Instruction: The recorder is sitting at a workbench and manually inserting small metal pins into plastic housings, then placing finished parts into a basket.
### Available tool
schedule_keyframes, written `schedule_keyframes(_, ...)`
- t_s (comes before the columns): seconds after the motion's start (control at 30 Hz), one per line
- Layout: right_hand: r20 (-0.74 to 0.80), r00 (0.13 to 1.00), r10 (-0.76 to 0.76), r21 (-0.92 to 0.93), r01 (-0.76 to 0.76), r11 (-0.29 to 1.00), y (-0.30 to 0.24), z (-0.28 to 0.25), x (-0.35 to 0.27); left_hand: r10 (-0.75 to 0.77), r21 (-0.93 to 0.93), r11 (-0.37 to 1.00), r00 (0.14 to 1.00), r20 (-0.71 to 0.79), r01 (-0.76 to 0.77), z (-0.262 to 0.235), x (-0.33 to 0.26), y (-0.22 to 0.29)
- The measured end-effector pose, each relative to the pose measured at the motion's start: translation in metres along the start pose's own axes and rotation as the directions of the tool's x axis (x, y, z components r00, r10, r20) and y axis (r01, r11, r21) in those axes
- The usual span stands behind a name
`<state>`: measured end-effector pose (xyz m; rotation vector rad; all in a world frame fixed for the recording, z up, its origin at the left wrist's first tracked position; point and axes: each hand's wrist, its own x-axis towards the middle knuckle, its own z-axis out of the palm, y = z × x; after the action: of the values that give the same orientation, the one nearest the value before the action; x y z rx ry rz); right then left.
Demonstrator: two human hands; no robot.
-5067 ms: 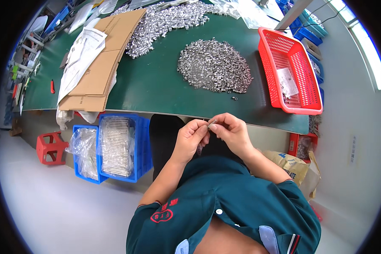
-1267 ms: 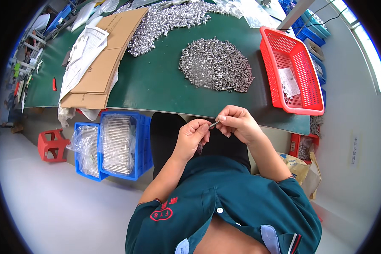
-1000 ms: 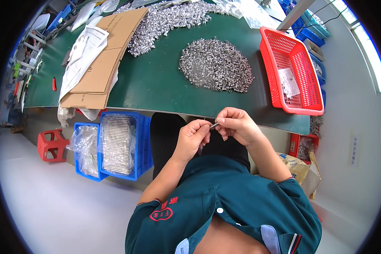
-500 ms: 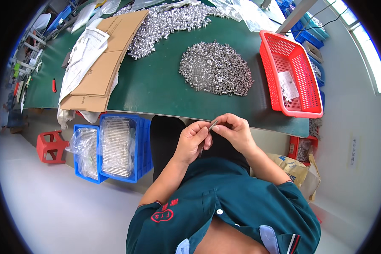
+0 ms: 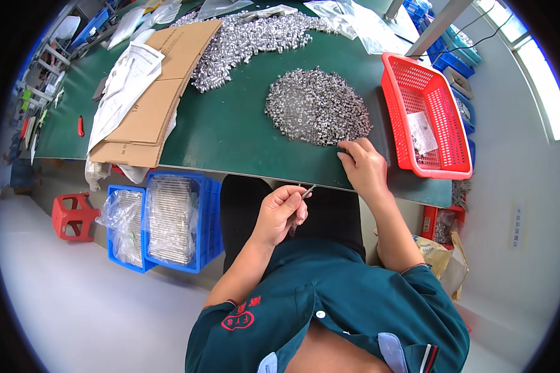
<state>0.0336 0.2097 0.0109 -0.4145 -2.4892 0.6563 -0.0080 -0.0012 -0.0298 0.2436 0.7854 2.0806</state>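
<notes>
In front of my body, below the table edge, my left hand (image 5: 276, 216) is closed on a thin metal rod (image 5: 308, 191). One end of the rod sticks out past the thumb and forefinger; the rest is hidden in the fingers. My right hand (image 5: 368, 169) reaches over the table's front edge. Its fingertips are at the near right side of a round pile of small silver metal sleeves (image 5: 314, 105), with thumb and forefinger a little apart. I see nothing held between them.
A larger heap of shiny metal pieces (image 5: 249, 43) lies farther back on the green table (image 5: 230, 137). Flattened cardboard (image 5: 149, 99) with papers is at left, a red basket (image 5: 417, 168) at right. Blue crates (image 5: 208, 217) and a red stool (image 5: 74, 217) stand on the floor.
My right hand has left the rod and moved forward and right to the pile's edge. My left hand stays near its place, still holding the rod.
</notes>
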Motion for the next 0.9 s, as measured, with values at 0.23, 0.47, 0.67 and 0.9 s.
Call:
schedule_keyframes(0.23,0.078,0.997,-0.03,-0.013,0.031,0.999,-0.001,-0.005,-0.002,-0.006,0.02,1.0,1.0,-0.013,0.006,0.001,-0.001,0.001)
schedule_keyframes(0.47,0.099,0.991,-0.09,-0.031,0.093,0.995,-0.001,-0.006,-0.002,-0.002,0.03,1.0,1.0,-0.021,0.002,0.002,0.002,0.003)
schedule_keyframes(0.67,0.571,0.797,0.197,0.616,-0.574,0.539,-0.024,-0.016,-0.011,0.024,0.061,0.998,0.999,-0.04,-0.021,0.002,0.003,0.002)
schedule_keyframes(0.9,0.685,0.72,0.112,0.639,-0.668,0.382,-0.036,-0.016,-0.017,0.022,0.127,0.992,0.999,-0.049,-0.016,0.004,0.003,0.0)
